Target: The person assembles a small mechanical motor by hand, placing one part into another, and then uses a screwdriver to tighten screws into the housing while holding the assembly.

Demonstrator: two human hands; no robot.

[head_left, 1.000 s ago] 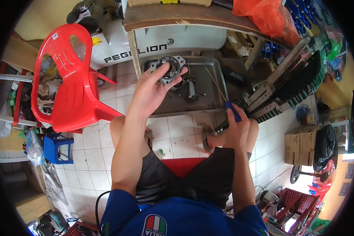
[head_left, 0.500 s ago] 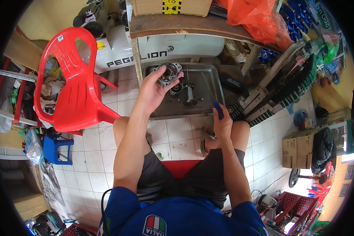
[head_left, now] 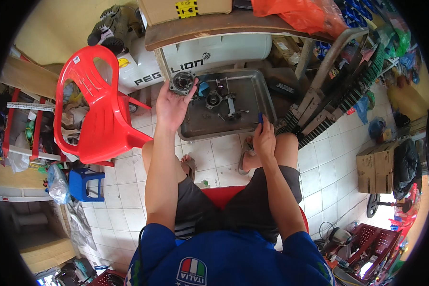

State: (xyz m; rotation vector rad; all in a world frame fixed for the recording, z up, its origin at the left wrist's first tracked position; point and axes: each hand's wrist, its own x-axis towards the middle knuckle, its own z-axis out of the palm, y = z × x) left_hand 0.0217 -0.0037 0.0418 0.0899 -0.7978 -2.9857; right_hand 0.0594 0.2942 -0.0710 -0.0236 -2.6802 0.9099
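Note:
My left hand (head_left: pixel 171 106) is raised over the left edge of a grey metal tray (head_left: pixel 257 90) and grips a round grey metal machine part (head_left: pixel 183 82) with a dark centre hole. My right hand (head_left: pixel 263 139) rests by my right knee at the tray's near edge and holds a blue-handled tool (head_left: pixel 260 117) upright. In the tray lie a smaller round metal part (head_left: pixel 213 99), a blue rag and a few small loose pieces.
The tray sits on the tiled floor. A red plastic chair (head_left: pixel 93 105) stands at left with a small blue stool (head_left: pixel 86 183) below it. A white compressor tank (head_left: pixel 214 50) lies under a wooden bench. Metal racks and boxes crowd the right.
My left hand with the round part has shifted left and farther out over the tray's edge. My right hand with the blue tool has moved from the right in toward the tray.

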